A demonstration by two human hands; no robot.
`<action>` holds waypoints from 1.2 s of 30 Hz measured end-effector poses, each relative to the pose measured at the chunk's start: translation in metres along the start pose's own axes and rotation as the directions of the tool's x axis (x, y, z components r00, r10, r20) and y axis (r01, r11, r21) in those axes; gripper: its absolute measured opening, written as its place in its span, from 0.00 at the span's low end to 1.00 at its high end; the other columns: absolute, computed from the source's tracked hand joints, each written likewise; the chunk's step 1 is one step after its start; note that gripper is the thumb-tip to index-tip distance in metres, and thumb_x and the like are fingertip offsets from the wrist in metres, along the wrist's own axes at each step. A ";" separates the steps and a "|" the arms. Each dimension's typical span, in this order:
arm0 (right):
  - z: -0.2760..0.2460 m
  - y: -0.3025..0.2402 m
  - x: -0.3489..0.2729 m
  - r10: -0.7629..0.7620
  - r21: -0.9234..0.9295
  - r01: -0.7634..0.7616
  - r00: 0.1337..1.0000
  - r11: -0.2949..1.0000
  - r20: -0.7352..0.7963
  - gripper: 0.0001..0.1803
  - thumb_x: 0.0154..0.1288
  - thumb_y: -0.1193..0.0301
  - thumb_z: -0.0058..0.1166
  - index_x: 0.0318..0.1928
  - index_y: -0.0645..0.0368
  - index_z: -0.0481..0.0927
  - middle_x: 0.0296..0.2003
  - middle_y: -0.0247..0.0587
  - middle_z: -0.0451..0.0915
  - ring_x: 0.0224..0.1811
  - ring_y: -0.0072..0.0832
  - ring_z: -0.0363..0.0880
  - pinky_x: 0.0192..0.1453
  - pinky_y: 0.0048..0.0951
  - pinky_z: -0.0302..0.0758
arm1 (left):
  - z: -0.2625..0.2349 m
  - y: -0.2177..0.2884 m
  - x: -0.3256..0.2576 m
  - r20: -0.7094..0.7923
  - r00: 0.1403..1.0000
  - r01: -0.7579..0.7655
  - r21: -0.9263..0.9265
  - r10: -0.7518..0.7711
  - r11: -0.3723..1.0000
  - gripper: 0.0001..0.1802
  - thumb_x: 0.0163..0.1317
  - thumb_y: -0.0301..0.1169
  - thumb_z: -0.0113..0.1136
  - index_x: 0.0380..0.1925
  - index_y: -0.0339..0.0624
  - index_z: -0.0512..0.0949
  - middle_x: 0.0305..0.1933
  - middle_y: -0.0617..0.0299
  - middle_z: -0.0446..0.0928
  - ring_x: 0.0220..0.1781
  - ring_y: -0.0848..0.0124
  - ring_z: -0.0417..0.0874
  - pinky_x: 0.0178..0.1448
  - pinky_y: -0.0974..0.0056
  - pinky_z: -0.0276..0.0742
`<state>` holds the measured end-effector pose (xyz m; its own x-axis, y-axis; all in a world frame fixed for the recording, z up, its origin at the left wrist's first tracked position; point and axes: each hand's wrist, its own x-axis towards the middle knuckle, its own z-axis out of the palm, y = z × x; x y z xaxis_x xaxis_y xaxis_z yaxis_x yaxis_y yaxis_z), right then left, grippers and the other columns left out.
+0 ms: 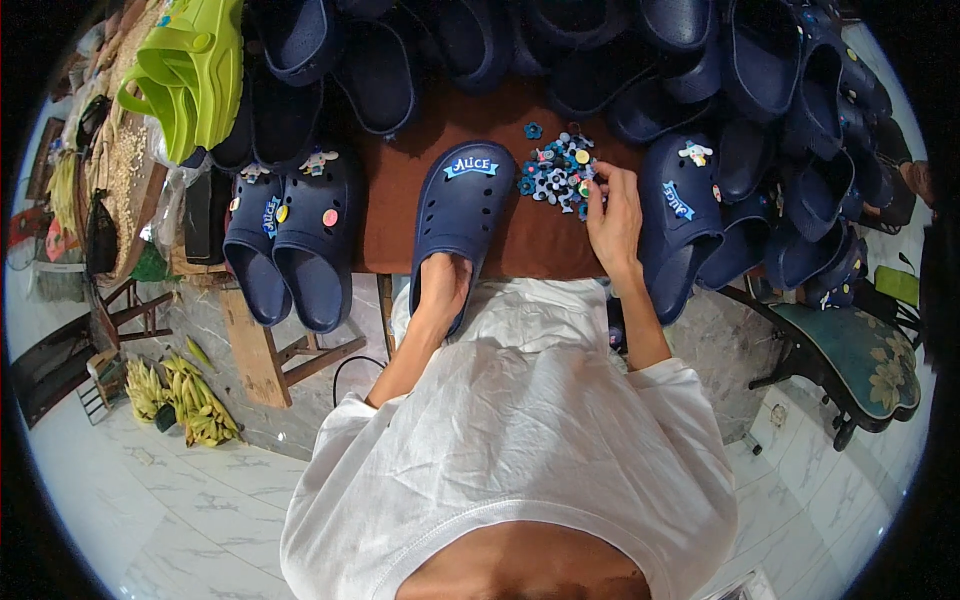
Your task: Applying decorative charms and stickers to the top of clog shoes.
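Note:
A navy clog (452,213) with a blue-and-white banner charm on its front lies at the table's near edge, toe pointing away. My left hand (443,285) is pushed in through its heel opening and holds it; the fingers are hidden inside. Right of the clog is a pile of small shoe charms (550,183), mostly blue and grey flowers with a few coloured round ones. My right hand (612,215) is at the pile's right side, thumb and forefinger curled together at a small green-and-red round charm (585,188).
A decorated pair of navy clogs (318,240) stands left, and a single decorated clog (680,215) right. More navy clogs (380,75) crowd the brown tabletop's (385,220) far side. Bright green clogs (188,85) sit far left. A patterned chair (850,355) stands right; corn cobs (195,400) lie on the floor.

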<state>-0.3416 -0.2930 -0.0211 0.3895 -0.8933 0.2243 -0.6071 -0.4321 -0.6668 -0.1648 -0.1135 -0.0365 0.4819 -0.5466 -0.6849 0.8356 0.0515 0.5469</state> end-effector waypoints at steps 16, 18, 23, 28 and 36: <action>0.023 0.005 0.022 -0.190 -0.166 0.209 0.974 0.964 0.125 0.16 0.67 0.67 0.59 0.54 0.53 0.81 0.52 0.43 0.76 0.56 0.44 0.72 0.57 0.44 0.67 | -0.004 -0.005 0.009 -0.042 0.996 0.078 -0.040 -0.079 0.996 0.14 0.74 0.27 0.49 0.56 0.37 0.75 0.56 0.59 0.80 0.52 0.69 0.82 0.53 0.66 0.81; 0.019 0.008 0.020 -0.144 -0.084 0.149 0.988 0.985 0.054 0.15 0.68 0.66 0.58 0.53 0.55 0.80 0.53 0.44 0.76 0.56 0.44 0.72 0.58 0.43 0.67 | 0.004 -0.004 0.004 0.056 0.998 0.015 -0.026 -0.013 1.000 0.13 0.74 0.27 0.49 0.55 0.37 0.75 0.54 0.60 0.80 0.50 0.70 0.82 0.51 0.67 0.81; 0.008 0.016 0.011 -0.107 0.020 0.109 0.993 0.994 -0.049 0.17 0.69 0.65 0.57 0.56 0.58 0.78 0.51 0.45 0.77 0.55 0.44 0.73 0.57 0.45 0.67 | 0.010 0.001 0.003 -0.086 0.993 0.082 -0.023 -0.084 0.996 0.19 0.76 0.31 0.45 0.61 0.34 0.72 0.65 0.56 0.76 0.64 0.65 0.77 0.70 0.60 0.71; 0.006 -0.008 -0.011 -0.163 -0.166 0.179 0.981 0.970 0.105 0.18 0.66 0.67 0.59 0.56 0.55 0.78 0.47 0.43 0.76 0.51 0.42 0.73 0.53 0.44 0.66 | 0.005 -0.004 0.007 -0.033 0.998 0.055 -0.034 -0.056 0.998 0.14 0.74 0.30 0.46 0.54 0.39 0.76 0.54 0.65 0.79 0.52 0.72 0.78 0.56 0.68 0.72; 0.036 -0.005 -0.009 -0.238 -0.176 0.252 0.966 0.952 0.098 0.16 0.63 0.71 0.61 0.52 0.54 0.81 0.44 0.37 0.76 0.50 0.38 0.72 0.55 0.40 0.63 | 0.014 -0.002 0.004 -0.079 0.995 0.061 -0.053 -0.065 0.997 0.19 0.76 0.31 0.44 0.61 0.34 0.73 0.64 0.58 0.76 0.65 0.66 0.76 0.72 0.61 0.68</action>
<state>-0.3172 -0.2785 -0.0455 0.5888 -0.7483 0.3057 -0.6014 -0.6582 -0.4529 -0.1683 -0.1271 -0.0335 0.4457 -0.4808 -0.7551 0.8763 0.0619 0.4779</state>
